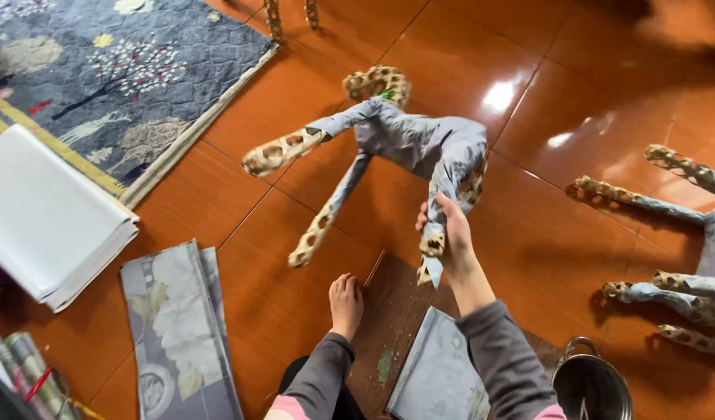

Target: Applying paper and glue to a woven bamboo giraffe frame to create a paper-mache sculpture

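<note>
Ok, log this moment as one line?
right hand: gripping leg of paper-wrapped animal figure, lifted over floor | left hand: flat on dark board | metal pot near right sleeve

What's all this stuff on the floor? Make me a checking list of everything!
Surface: shiny orange-brown tiled floor.
Job's things: paper-wrapped animal figure, lattice legs splayed.
Clutter: white paper stack, grey printed sheets, metal pot, second wrapped figure.
Grippers: right hand grips one figure leg; left hand rests flat on a dark board.
Cables: nothing seen.
Surroundings: patterned grey rug.
</note>
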